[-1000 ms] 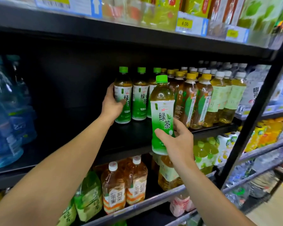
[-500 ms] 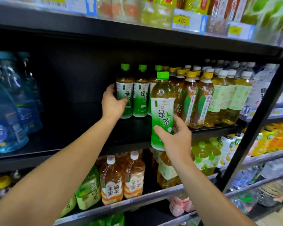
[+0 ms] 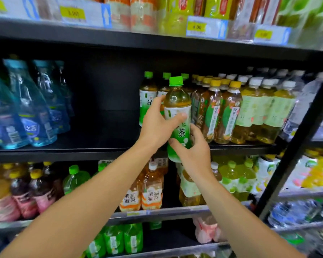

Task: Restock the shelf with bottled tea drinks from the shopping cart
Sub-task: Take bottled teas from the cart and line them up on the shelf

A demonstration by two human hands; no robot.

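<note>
hands [image 3: 157, 125] x2 | green-cap tea btls [image 3: 177, 116] x4 visible

Blue water bottles [image 3: 32, 116] lean together at the left of a black middle shelf, while clear water bottles [image 3: 304, 108] stand at its far right. Yellow price tags [image 3: 197, 27] line the edge of the shelf above. Below, pink drinks [image 3: 24, 200] fill the left side, and a black upright post [image 3: 295, 151] frames the rack at right.

head view, facing shelf [image 3: 119, 151], close
</note>
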